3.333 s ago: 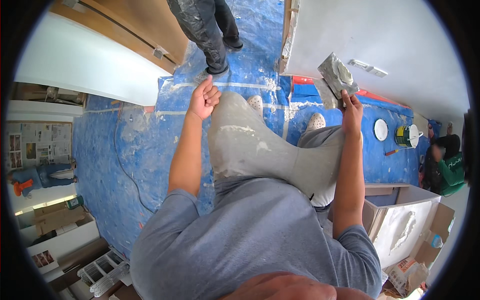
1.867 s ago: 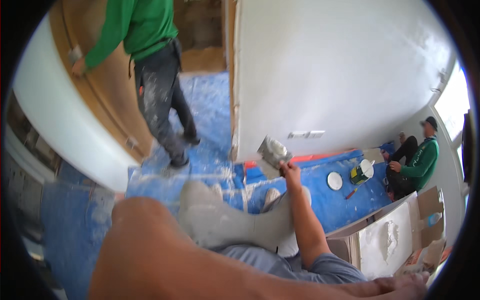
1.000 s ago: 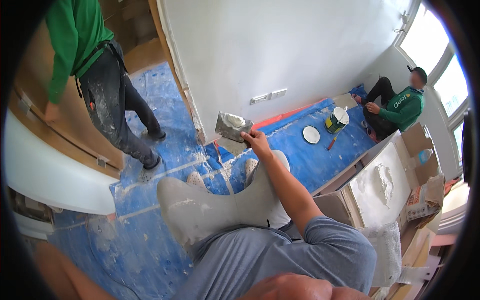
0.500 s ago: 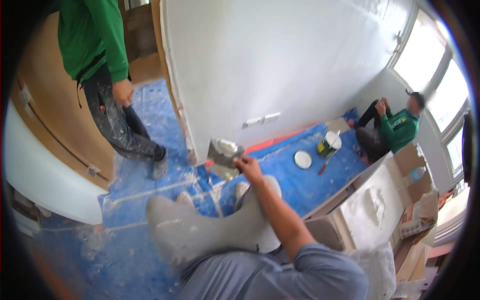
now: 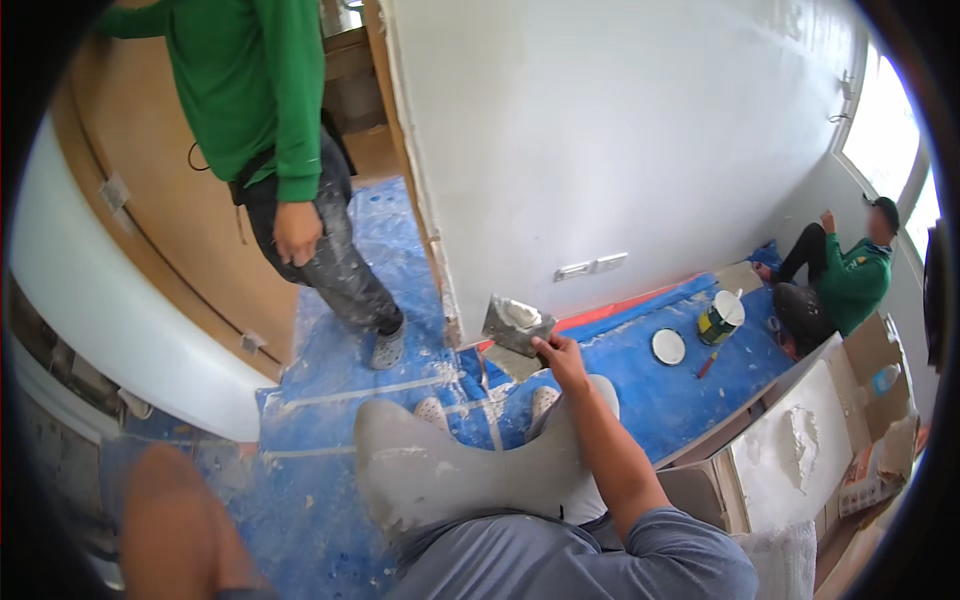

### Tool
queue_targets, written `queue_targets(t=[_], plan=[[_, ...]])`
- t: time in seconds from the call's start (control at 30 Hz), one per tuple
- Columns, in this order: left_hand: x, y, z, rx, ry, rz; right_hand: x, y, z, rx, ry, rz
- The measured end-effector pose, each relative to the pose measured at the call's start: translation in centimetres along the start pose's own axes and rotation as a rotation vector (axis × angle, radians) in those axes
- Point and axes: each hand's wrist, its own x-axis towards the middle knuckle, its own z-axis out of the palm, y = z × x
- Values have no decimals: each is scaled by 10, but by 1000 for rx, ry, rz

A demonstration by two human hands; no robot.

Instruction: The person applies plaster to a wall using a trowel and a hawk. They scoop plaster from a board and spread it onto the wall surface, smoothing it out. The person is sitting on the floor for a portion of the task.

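Observation:
My right hand point(image 5: 561, 357) is closed on a metal scraper point(image 5: 497, 322) bearing a lump of white putty point(image 5: 522, 313), with a second blade point(image 5: 516, 365) just beneath it, both out in front of my knees. At the lower left my left arm point(image 5: 175, 510) is bent up close to the camera; its hand is out of sight. Beyond the scraper, on the blue floor sheet point(image 5: 340, 430), are an open bucket point(image 5: 718, 327), its white round lid point(image 5: 668, 346) and a tool with a red handle point(image 5: 707, 364).
One co-worker point(image 5: 235, 110) in green stands left by a wooden panel point(image 5: 130, 150); another point(image 5: 850, 285) sits at the right near windows. Ahead are a white wall point(image 5: 620, 120) and doorway. At lower right stands a box-like unit with a putty-smeared board point(image 5: 760, 450) and cardboard point(image 5: 880, 380).
Since half a second ago the standing co-worker has an arm out to the panel, the seated one has lowered a hand slightly, and more of my left arm shows at lower left.

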Motion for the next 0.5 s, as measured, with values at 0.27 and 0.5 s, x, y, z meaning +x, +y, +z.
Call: queue_targets(t=[0.27,0.5], plan=[[-28,-29,54,-1250,461,45,-11,-19,9,-140,97,-43],[-3,28,72,-2110,332,231,-22,-33,19,-61,68,-32]])
